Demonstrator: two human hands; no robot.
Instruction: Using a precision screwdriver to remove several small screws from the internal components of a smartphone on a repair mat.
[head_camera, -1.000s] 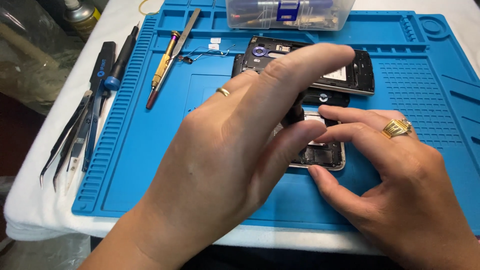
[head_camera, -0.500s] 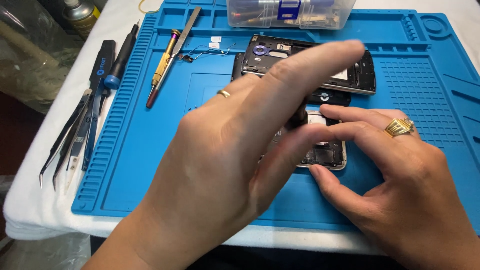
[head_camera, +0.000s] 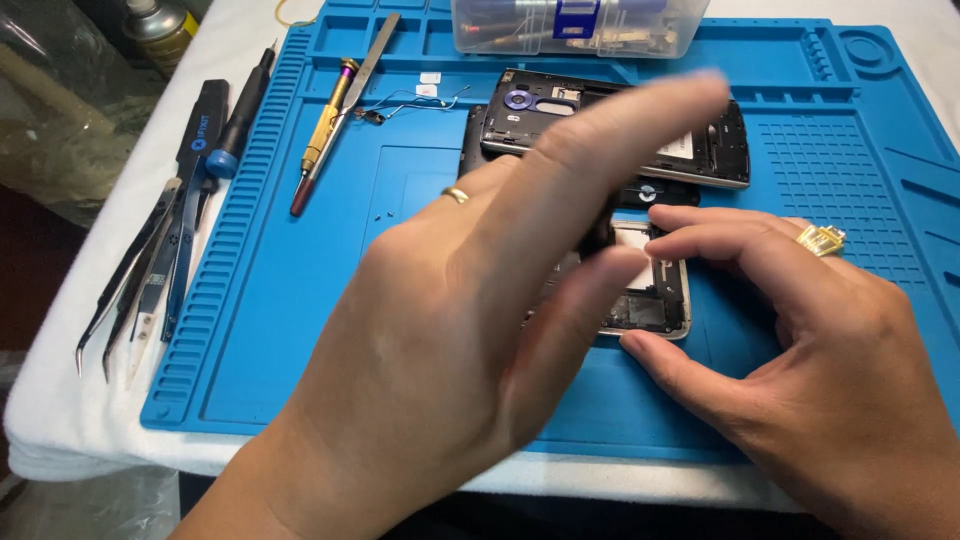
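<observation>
1. Two hands work over one opened phone (head_camera: 650, 295), which lies flat on the blue mat (head_camera: 300, 330), under the left fingertips and between the right thumb and forefinger.
2. Left hand (head_camera: 470, 330): fingers stretched out, thumb curled down toward the phone's near edge. It blocks the view, so I cannot tell whether it pinches a part or only presses.
3. Right hand (head_camera: 800, 350): thumb at the near corner, forefinger laid across the far edge, bracing the phone lightly rather than clenched on it.
4. To do this step well, as I judge it: keep the right hand steady as a brace, let the left thumb and fingertip work with small pressure, and keep the phone flat so nothing loose slides off.
5. Look of the phone: a pale metal rim, rounded corners, dark insides with a white patch and small components exposed; its back is off.
6. Beyond the fingertips lies a black frame (head_camera: 620, 125) with a blue-ringed camera hole, touching or just overlapping the phone's far end.
7. Left of the left hand: a screwdriver (head_camera: 325, 135), tweezers (head_camera: 130, 275) and a clear box (head_camera: 580, 25) farther off.
</observation>
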